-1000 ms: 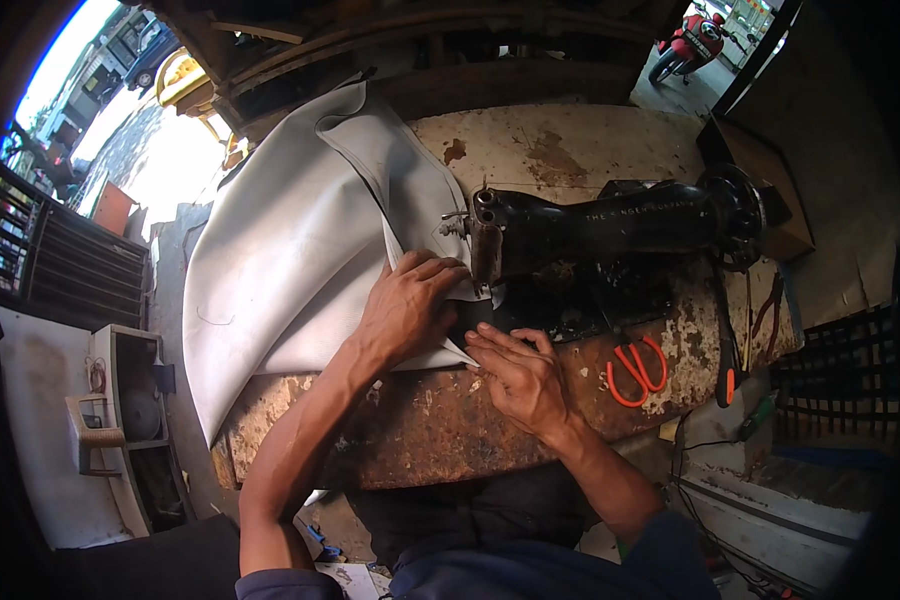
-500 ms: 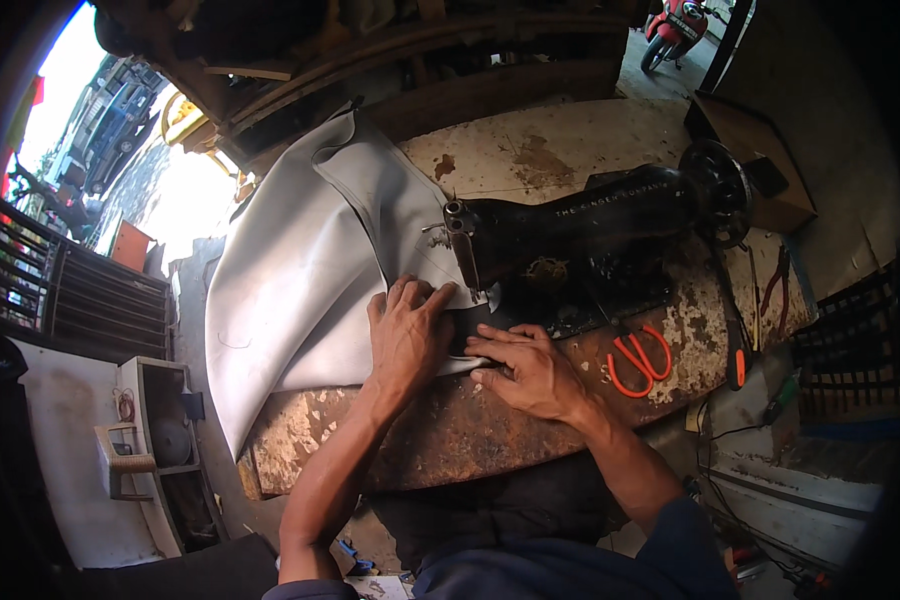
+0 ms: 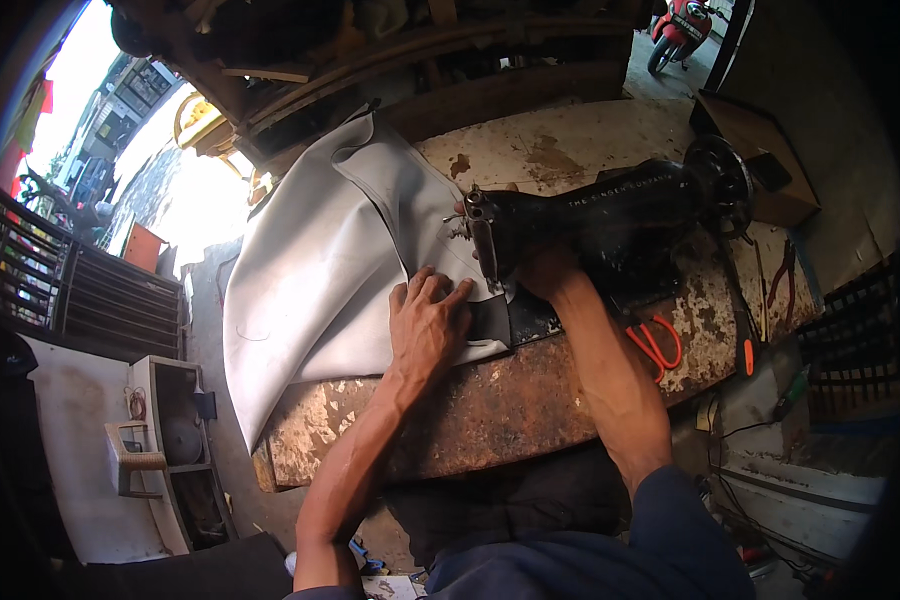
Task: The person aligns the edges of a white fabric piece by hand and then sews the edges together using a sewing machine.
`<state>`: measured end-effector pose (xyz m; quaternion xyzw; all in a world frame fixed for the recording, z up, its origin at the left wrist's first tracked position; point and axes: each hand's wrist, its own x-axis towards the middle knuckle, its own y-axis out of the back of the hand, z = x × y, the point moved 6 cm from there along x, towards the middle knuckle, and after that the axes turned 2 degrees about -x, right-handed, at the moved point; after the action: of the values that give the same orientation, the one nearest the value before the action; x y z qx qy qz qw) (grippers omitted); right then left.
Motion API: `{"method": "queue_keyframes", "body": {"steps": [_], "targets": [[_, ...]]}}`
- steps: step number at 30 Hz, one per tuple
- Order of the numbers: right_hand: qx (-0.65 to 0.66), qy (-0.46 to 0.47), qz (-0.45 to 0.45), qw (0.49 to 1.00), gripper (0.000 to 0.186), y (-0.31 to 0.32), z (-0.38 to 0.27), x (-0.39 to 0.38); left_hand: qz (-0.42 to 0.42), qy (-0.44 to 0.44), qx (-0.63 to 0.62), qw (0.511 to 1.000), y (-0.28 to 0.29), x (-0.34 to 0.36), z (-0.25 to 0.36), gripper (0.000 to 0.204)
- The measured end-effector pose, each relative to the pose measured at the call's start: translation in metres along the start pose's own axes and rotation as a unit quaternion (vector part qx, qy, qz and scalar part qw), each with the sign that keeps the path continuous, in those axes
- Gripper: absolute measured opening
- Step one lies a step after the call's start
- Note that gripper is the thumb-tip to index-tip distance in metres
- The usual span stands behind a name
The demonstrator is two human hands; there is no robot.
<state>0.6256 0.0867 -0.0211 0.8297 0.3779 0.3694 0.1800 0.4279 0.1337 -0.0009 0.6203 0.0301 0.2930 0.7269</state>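
A large light-grey sheet of leather-like material (image 3: 300,260) drapes over the left of the worktable, with a dark seam edge running down it. My left hand (image 3: 428,318) lies flat on the sheet, fingers apart, left of the needle. Beside it is a small dark patch (image 3: 490,320) at the sheet's edge. A black sewing machine (image 3: 610,215) stands to the right, its needle end over the material. My right hand (image 3: 550,272) reaches beneath the machine's arm to behind its head; the machine hides most of its fingers.
Orange-handled scissors (image 3: 658,350) lie on the worn wooden table (image 3: 450,420), right of my right forearm. Farther right are an orange-tipped tool (image 3: 748,355) and red-handled pliers (image 3: 782,275). A wooden box (image 3: 745,130) sits behind the machine's handwheel.
My right hand has left the front edge of the material and gone up and under the machine's arm. My left hand stays on the sheet. The whole view has shifted slightly.
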Motion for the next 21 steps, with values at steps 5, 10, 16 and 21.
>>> {"method": "queue_keyframes", "body": {"steps": [5, 10, 16, 21], "targets": [[0.089, -0.196, -0.098, 0.972, 0.024, 0.039, -0.057, -0.077, 0.024, -0.064, 0.014, 0.998, 0.003, 0.008, 0.001, 0.029], [-0.068, 0.045, -0.116, 0.99, 0.031, 0.03, -0.106, -0.127, -0.053, -0.129, 0.064, 0.988, 0.018, 0.02, 0.035, 0.024], [-0.1, 0.093, -0.102, 0.985, 0.023, 0.025, -0.106, -0.128, -0.046, -0.135, 0.017, 0.99, 0.013, 0.018, 0.054, 0.021], [-0.104, 0.098, -0.11, 0.984, 0.019, 0.026, -0.106, -0.132, -0.073, -0.086, -0.051, 0.992, 0.006, 0.008, 0.052, 0.032]]}}
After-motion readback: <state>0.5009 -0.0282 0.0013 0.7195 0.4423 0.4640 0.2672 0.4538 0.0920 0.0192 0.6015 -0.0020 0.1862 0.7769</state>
